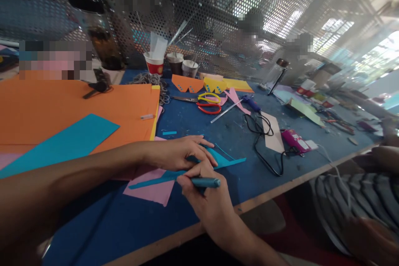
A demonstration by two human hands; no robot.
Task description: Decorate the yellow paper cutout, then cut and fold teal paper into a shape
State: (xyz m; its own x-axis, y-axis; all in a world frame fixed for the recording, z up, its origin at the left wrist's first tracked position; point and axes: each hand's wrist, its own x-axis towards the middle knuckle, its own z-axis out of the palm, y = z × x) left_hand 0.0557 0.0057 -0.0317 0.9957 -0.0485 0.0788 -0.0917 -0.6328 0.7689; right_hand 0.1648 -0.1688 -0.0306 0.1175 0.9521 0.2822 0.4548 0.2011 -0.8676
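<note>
My right hand (pixel 208 199) is closed around a teal pen (pixel 205 182), its blunt end pointing right. The pen's tip is hidden behind my fingers. Under both hands lies a cut piece of blue paper (pixel 222 160), with narrow points reaching left and right. My left hand (pixel 181 153) rests flat on that paper with fingers stretched out, pressing it to the table. Part of the blue piece overlaps a pink paper sheet (pixel 165 195).
Orange sheets (pixel 131 108) with a blue sheet (pixel 77 139) on top lie at left. Scissors (pixel 208 104), a glue gun (pixel 251 102) with a black cord, and a magenta power strip (pixel 294 141) sit beyond. Paper cups (pixel 154 64) stand by the mesh. Another person's striped sleeve (pixel 333 203) is at right.
</note>
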